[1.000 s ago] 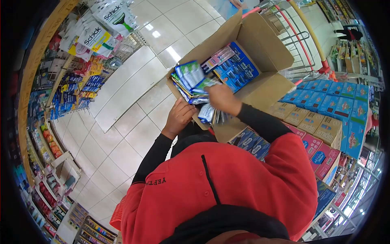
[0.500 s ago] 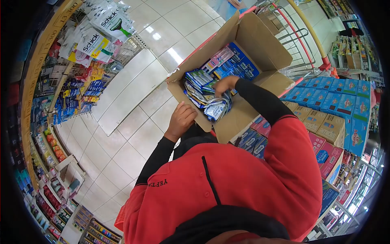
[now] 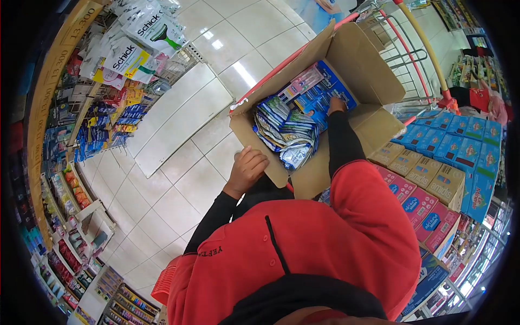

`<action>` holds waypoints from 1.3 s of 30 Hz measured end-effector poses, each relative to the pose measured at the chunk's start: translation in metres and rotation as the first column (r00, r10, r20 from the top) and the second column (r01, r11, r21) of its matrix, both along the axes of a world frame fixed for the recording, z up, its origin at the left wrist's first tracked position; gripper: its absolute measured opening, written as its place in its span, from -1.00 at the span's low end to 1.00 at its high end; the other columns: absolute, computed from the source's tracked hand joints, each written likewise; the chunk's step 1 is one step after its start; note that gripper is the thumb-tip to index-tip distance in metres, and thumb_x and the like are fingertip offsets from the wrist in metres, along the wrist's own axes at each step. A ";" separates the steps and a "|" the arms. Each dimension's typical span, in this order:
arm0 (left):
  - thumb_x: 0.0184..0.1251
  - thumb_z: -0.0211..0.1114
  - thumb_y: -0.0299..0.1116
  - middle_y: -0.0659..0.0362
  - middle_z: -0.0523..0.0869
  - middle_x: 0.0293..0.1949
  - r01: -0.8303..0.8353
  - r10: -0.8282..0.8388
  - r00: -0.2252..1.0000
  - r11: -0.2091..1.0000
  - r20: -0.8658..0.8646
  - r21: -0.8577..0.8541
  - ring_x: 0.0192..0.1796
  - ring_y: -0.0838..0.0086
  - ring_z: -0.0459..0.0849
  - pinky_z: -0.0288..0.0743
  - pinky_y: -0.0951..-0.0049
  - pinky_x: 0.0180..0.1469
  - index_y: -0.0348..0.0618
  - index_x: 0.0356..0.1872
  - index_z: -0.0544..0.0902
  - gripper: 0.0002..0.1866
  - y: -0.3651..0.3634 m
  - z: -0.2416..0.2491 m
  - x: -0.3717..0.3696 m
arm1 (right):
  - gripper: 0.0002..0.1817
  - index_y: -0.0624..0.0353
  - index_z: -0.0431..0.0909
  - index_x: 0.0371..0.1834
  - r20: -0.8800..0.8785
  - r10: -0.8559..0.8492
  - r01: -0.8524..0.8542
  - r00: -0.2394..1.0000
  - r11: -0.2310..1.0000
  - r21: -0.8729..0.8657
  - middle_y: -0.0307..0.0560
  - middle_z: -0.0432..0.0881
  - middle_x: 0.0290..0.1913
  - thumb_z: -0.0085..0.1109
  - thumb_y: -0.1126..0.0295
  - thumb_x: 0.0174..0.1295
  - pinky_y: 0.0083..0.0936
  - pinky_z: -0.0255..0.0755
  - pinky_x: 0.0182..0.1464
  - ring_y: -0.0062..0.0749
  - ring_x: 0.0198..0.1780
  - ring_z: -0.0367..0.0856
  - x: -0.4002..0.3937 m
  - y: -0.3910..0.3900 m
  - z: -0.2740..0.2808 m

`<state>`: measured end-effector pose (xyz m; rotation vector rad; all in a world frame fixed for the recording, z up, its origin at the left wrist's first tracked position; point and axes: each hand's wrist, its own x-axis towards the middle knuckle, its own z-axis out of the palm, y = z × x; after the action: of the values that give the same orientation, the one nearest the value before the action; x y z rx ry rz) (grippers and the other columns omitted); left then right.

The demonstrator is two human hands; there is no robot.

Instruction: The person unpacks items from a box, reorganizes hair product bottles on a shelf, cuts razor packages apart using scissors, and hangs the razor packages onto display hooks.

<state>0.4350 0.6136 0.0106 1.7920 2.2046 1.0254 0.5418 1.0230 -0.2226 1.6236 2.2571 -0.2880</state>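
Note:
An open cardboard box (image 3: 371,59) stands tilted in front of me. In it lies a fanned heap of blue-and-white sachets (image 3: 284,130). Farther in are blue carded packs (image 3: 319,100) and a pink-and-white pack of toothbrushes (image 3: 300,82). My right hand (image 3: 337,104) reaches deep into the box at the blue packs; its fingertips are hidden, so their grip does not show. Beside the near left edge of the box is my left hand (image 3: 249,169), with its fingers curled closed. Whether anything is inside those fingers is hidden.
A shopping cart (image 3: 406,59) stands behind the box. To the right are stacked blue cartons (image 3: 460,146) and pink cartons (image 3: 417,208). Hanging Schick razor packs (image 3: 154,32) and a low white shelf (image 3: 187,119) line the left side, above tiled floor (image 3: 184,179).
My right hand has moved away from the sachets, deeper into the box and to the right, onto the blue packs. The sachets lie uncovered. My left hand stays by the box edge.

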 end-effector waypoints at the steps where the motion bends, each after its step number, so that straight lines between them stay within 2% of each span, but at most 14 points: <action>1: -0.24 0.26 -0.53 0.28 0.58 -0.29 -0.001 0.001 1.000 1.000 -0.001 -0.005 -0.12 0.43 0.51 0.23 0.23 0.12 -0.06 -0.37 0.56 -0.73 0.000 0.000 0.000 | -0.72 0.21 0.52 -0.33 -0.001 0.001 -0.001 1.000 1.000 -0.005 0.13 0.57 -0.20 0.11 0.25 -0.07 -0.41 0.45 -0.16 -0.13 -0.18 0.58 -0.007 -0.015 0.019; 3: -0.24 0.27 -0.52 0.28 0.58 -0.28 0.000 0.000 1.000 1.000 -0.006 -0.021 -0.12 0.43 0.51 0.23 0.23 0.12 -0.06 -0.37 0.56 -0.73 0.000 -0.001 0.000 | -0.70 0.26 0.50 -0.33 -0.227 -0.555 0.582 0.800 0.809 0.075 0.16 0.52 -0.11 0.11 0.27 -0.09 -0.33 0.39 -0.06 -0.08 -0.07 0.51 -0.022 -0.041 0.058; 4: -0.24 0.27 -0.52 0.28 0.58 -0.28 -0.001 0.001 1.000 1.000 -0.008 -0.023 -0.12 0.43 0.51 0.23 0.23 0.12 -0.06 -0.37 0.56 -0.73 0.000 -0.001 0.000 | -0.70 0.26 0.50 -0.33 -0.227 -0.555 0.582 0.800 0.810 0.071 0.16 0.52 -0.11 0.11 0.27 -0.09 -0.33 0.39 -0.06 -0.08 -0.07 0.51 -0.026 -0.039 0.058; 6: -0.23 0.27 -0.51 0.29 0.58 -0.28 -0.010 0.010 1.000 1.000 -0.005 -0.026 -0.11 0.44 0.51 0.22 0.24 0.12 -0.05 -0.36 0.57 -0.73 -0.001 -0.002 0.001 | -0.46 0.23 0.36 -0.04 -0.333 -0.276 0.371 0.902 0.889 0.268 0.16 0.36 0.03 0.11 0.26 -0.16 -0.30 0.22 0.13 0.02 0.10 0.31 -0.034 -0.032 0.057; 7: -0.23 0.27 -0.51 0.29 0.58 -0.28 -0.011 0.011 1.000 1.000 -0.009 -0.027 -0.11 0.44 0.51 0.22 0.24 0.12 -0.05 -0.36 0.57 -0.73 -0.001 -0.002 0.001 | -0.46 0.23 0.36 -0.04 -0.337 -0.275 0.371 0.900 0.890 0.265 0.16 0.36 0.03 0.11 0.26 -0.16 -0.30 0.22 0.13 0.02 0.10 0.31 -0.039 -0.025 0.056; 9: -0.24 0.28 -0.51 0.30 0.59 -0.26 -0.010 0.010 1.000 0.999 -0.006 -0.042 -0.10 0.45 0.51 0.22 0.25 0.12 -0.04 -0.36 0.57 -0.72 -0.001 -0.002 0.000 | -0.42 0.27 0.29 0.00 -0.162 -0.059 0.088 0.985 0.980 0.177 0.16 0.25 0.12 0.10 0.28 -0.17 -0.21 0.12 0.19 0.04 0.20 0.15 -0.047 -0.005 0.057; 12: -0.25 0.29 -0.50 0.31 0.59 -0.25 -0.022 0.022 1.000 0.998 -0.003 -0.058 -0.09 0.46 0.51 0.22 0.25 0.13 -0.03 -0.36 0.58 -0.71 0.000 0.000 0.001 | -0.42 0.23 0.27 0.04 -0.069 -0.020 0.025 0.997 0.997 0.075 0.17 0.22 0.14 0.07 0.29 -0.13 -0.15 0.09 0.20 0.04 0.21 0.12 -0.048 0.014 0.058; 19: -0.22 0.26 -0.48 0.28 0.58 -0.27 -0.030 0.026 0.998 0.998 -0.052 -0.063 -0.10 0.44 0.51 0.25 0.29 0.13 -0.08 -0.36 0.57 -0.74 0.003 0.004 0.003 | -0.61 0.17 0.52 -0.14 -0.006 0.050 -0.049 0.999 0.997 0.064 0.12 0.48 -0.02 0.00 0.23 -0.03 -0.20 0.31 0.05 0.03 0.03 0.44 -0.057 0.030 0.091; 22: -0.23 0.25 -0.50 0.28 0.58 -0.27 -0.044 0.040 0.997 0.997 -0.060 -0.064 -0.10 0.43 0.51 0.25 0.27 0.14 -0.08 -0.37 0.56 -0.74 0.004 0.002 0.006 | -0.64 0.19 0.55 -0.20 -0.166 0.085 -0.070 0.982 0.993 0.094 0.17 0.51 -0.08 0.08 0.23 -0.05 -0.21 0.38 -0.03 0.02 -0.05 0.50 -0.055 0.039 0.099; 25: -0.30 0.30 -0.54 0.32 0.59 -0.31 -0.087 0.085 0.995 0.995 -0.048 -0.049 -0.11 0.46 0.52 0.21 0.26 0.14 -0.01 -0.41 0.57 -0.71 0.007 0.003 0.009 | -0.61 0.20 0.53 -0.17 -0.125 0.165 -0.164 0.978 0.986 0.020 0.15 0.49 -0.06 0.16 0.22 -0.05 -0.25 0.38 -0.01 -0.03 -0.03 0.49 -0.063 0.046 0.116; 27: -0.28 0.28 -0.54 0.30 0.58 -0.31 -0.079 0.077 0.996 0.996 -0.054 -0.040 -0.11 0.45 0.51 0.22 0.25 0.16 -0.05 -0.40 0.56 -0.72 0.007 0.004 0.009 | -0.64 0.10 0.53 -0.11 0.120 0.426 -0.410 0.897 0.902 -0.137 0.07 0.47 0.02 0.17 0.28 -0.02 -0.28 0.35 0.03 -0.08 0.05 0.44 -0.067 0.046 0.122; 31: -0.27 0.26 -0.54 0.27 0.57 -0.31 -0.073 0.071 0.996 0.997 -0.050 -0.021 -0.11 0.43 0.50 0.22 0.23 0.18 -0.08 -0.41 0.54 -0.74 0.007 0.005 0.011 | -0.63 0.04 0.55 -0.13 0.032 0.304 -0.299 0.952 0.948 -0.111 0.04 0.49 -0.01 0.24 0.24 -0.06 -0.29 0.39 -0.01 -0.11 0.03 0.46 -0.064 -0.009 0.234; 33: -0.27 0.26 -0.54 0.27 0.56 -0.31 -0.076 0.076 0.996 0.997 -0.055 -0.009 -0.11 0.42 0.50 0.22 0.22 0.18 -0.09 -0.41 0.54 -0.74 0.007 0.006 0.011 | -0.69 -0.01 0.58 -0.21 -0.041 0.464 -0.465 0.885 0.884 -0.053 0.00 0.54 -0.10 0.24 0.23 -0.07 -0.28 0.41 -0.05 -0.11 -0.03 0.50 -0.060 -0.016 0.275; 39: -0.24 0.22 -0.56 0.24 0.54 -0.29 -0.056 0.055 0.998 0.998 -0.025 -0.031 -0.05 0.36 0.46 0.15 0.15 0.23 -0.11 -0.41 0.53 -0.76 0.005 0.013 0.017 | -0.78 0.15 0.55 -0.38 -0.321 0.569 -0.491 0.757 0.820 0.295 0.03 0.55 -0.34 0.21 0.33 -0.12 -0.26 0.38 -0.25 -0.05 -0.24 0.51 -0.023 -0.066 0.416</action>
<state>0.4519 0.6183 0.0238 1.7491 2.2836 0.9777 0.5187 0.9573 0.1929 0.9696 3.0310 -0.2687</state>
